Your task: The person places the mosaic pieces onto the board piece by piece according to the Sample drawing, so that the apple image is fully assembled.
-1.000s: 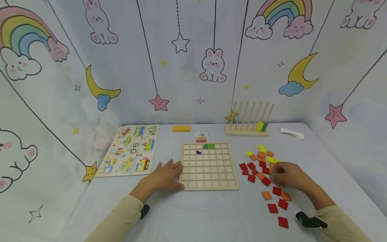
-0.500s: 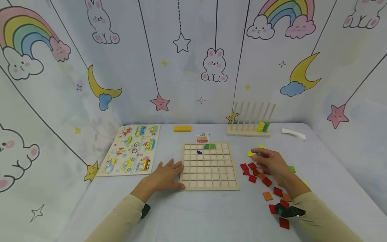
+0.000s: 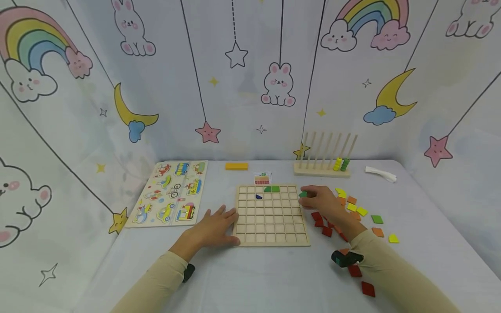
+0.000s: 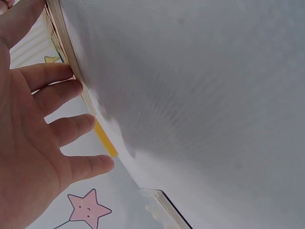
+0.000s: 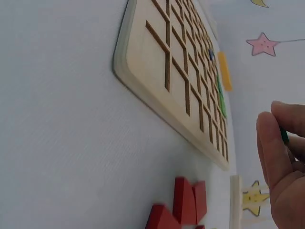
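Note:
A wooden grid board [image 3: 273, 215] with square cells lies mid-table. Two green tiles [image 3: 275, 189] sit side by side in its top row, and a small dark blue tile [image 3: 258, 197] lies in the row below. My left hand [image 3: 213, 228] rests at the board's left edge, fingers spread, with fingertips at the rim in the left wrist view. Close to the board's upper right edge, my right hand [image 3: 322, 203] pinches a green tile [image 3: 303, 194] between thumb and fingers. In the right wrist view only a sliver of that tile shows.
Red tiles [image 3: 327, 231], orange tiles [image 3: 377, 232] and yellow tiles [image 3: 362, 211] are scattered right of the board. A picture card [image 3: 262, 178] lies behind it. Further out are a vehicle puzzle board [image 3: 168, 194], a yellow block [image 3: 236, 166], a peg rack [image 3: 322, 172] and a white strip [image 3: 381, 174].
My right hand has moved from the scattered tiles leftward and away to the board's upper right edge, carrying a green tile. The left hand has stayed at the board's left edge.

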